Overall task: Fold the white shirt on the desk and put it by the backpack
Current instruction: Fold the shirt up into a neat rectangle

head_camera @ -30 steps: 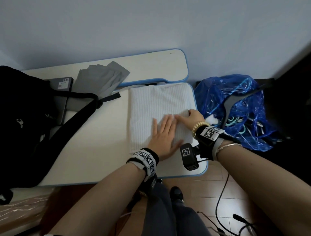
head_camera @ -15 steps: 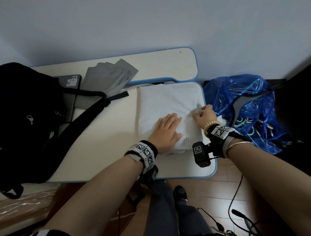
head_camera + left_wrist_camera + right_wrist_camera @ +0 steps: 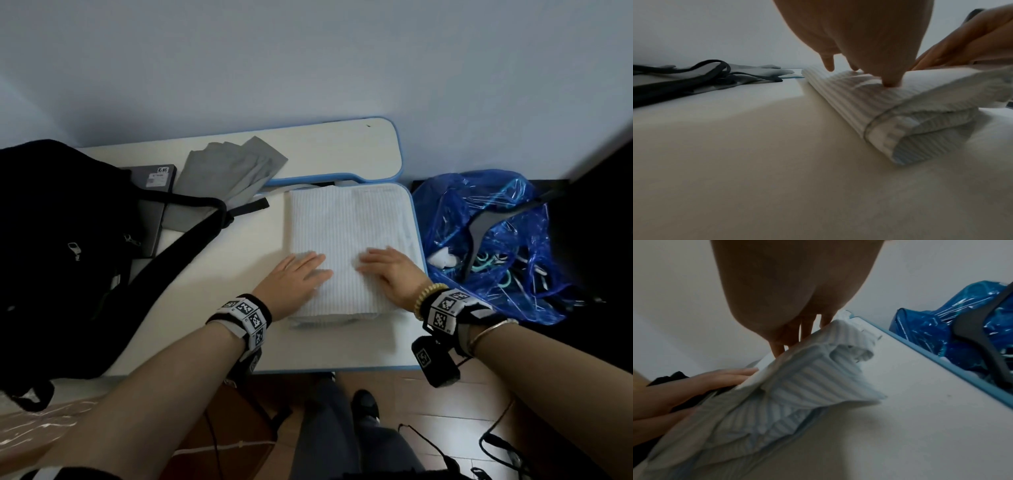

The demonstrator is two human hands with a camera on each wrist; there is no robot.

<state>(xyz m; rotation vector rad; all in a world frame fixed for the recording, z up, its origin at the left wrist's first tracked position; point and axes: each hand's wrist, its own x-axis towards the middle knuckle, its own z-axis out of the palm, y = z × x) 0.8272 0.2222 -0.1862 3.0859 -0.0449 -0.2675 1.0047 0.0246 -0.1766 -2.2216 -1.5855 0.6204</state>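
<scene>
The white striped shirt lies folded into a long rectangle on the right half of the desk. My left hand lies flat on its near left part, fingers straight, pressing the cloth. My right hand rests flat on the near right part, fingers pointing left over the layered edge. The black backpack sits at the desk's left end, its strap trailing toward the shirt.
Grey folded cloth and a dark box lie behind the backpack strap. A raised shelf runs along the back. A blue plastic bag with hangers stands off the desk's right edge. Bare desk lies between strap and shirt.
The two hands have spread apart: the left slid to the shirt's near left side, the right came back onto its near right part and flattened. The head view shifted.
</scene>
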